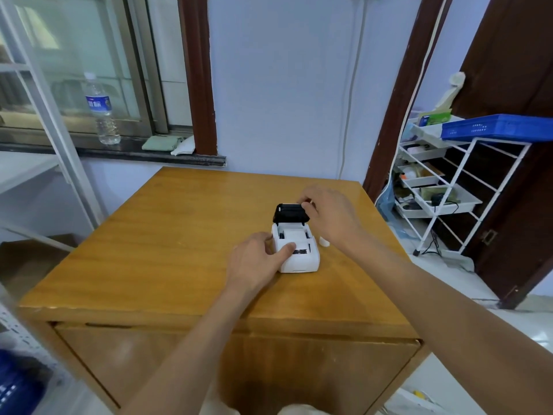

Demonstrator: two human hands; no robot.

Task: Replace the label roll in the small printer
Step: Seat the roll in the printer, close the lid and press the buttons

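A small white printer sits on the wooden table, right of centre. Its black lid stands raised at the back, and a white label roll lies in the open bay. My left hand grips the printer's left side, thumb across its front top. My right hand reaches over from the right, fingertips pinching the lid's top right edge. A small white roll stands on the table just right of the printer, partly hidden by my right wrist.
A water bottle and a folded cloth rest on the window sill behind the table. A white wire rack with trays and a blue crate stands to the right. A metal shelf frame stands at the left.
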